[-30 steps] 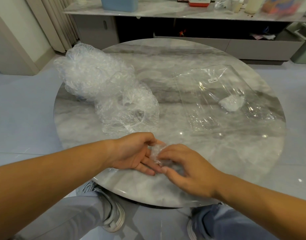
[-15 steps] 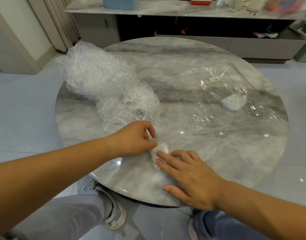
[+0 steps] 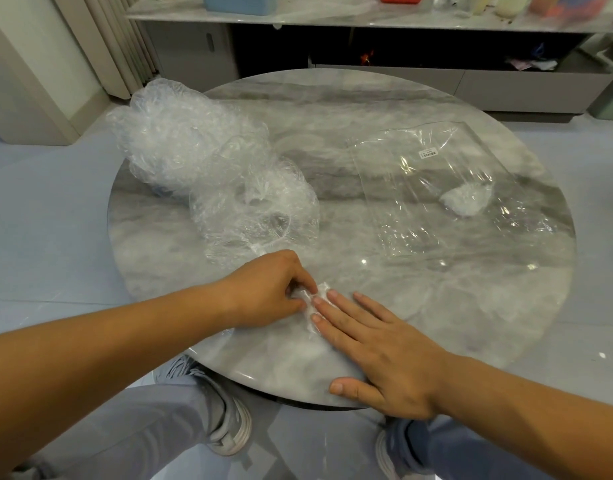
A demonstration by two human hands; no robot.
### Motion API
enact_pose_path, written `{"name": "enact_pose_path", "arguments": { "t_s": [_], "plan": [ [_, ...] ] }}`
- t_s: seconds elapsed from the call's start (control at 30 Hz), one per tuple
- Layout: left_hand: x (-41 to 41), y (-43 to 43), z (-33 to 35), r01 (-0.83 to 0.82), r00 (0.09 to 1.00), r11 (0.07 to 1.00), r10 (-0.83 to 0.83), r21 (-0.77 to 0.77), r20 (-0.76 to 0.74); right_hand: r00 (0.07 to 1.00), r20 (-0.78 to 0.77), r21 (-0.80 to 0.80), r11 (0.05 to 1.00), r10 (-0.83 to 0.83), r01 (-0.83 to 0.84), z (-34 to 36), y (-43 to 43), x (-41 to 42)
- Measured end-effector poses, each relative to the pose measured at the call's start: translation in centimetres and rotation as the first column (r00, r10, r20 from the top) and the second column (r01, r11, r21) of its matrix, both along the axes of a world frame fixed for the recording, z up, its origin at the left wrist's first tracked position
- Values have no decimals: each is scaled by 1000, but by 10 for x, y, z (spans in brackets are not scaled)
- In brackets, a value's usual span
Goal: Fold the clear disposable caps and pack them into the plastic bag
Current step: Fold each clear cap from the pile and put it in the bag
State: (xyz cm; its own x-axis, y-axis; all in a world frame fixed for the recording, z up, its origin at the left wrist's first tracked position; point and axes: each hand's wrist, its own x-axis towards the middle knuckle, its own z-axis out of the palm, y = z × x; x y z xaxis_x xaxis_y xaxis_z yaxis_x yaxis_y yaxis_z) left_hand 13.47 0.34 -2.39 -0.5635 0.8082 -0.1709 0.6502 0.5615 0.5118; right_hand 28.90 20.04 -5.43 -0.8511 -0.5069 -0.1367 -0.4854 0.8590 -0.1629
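A small folded clear cap lies on the round marble table near its front edge. My left hand pinches the cap's left end with curled fingers. My right hand lies flat, its straight fingertips pressing the cap's right side down. A heap of loose clear caps fills the table's left part. The flat clear plastic bag lies on the right, with one folded cap inside it.
A long low cabinet with a blue box and bottles on top stands behind the table. Curtains hang at the back left. My knees and grey shoes show under the table's front edge.
My hands lowered the small cap onto the table. The right hand went from curled around it to flat, fingers pressing it down. The left hand turned over and now pinches its left end.
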Motion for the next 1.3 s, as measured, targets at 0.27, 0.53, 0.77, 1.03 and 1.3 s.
{"name": "enact_pose_path", "arguments": {
  "t_s": [0.27,0.53,0.77,1.03,1.3],
  "plan": [
    [17,-27,-2,371,839,915,-403,-156,-366,1000,-5,6,1000,-5,5,-5,1,-1],
    [26,-38,-11,447,794,784,-570,-431,-213,1000,1,14,1000,11,-11,-6,1,-1],
    [30,-39,-13,450,779,782,-580,-430,-240,1000,-24,30,999,20,-19,-7,1,-1],
    [32,-38,-14,441,784,794,-568,-418,-250,999,-33,62,998,20,-18,-6,0,0],
    [34,-36,-13,431,790,787,-566,-442,-237,1000,-19,81,997,15,-14,-4,-2,1]
  ]
}}
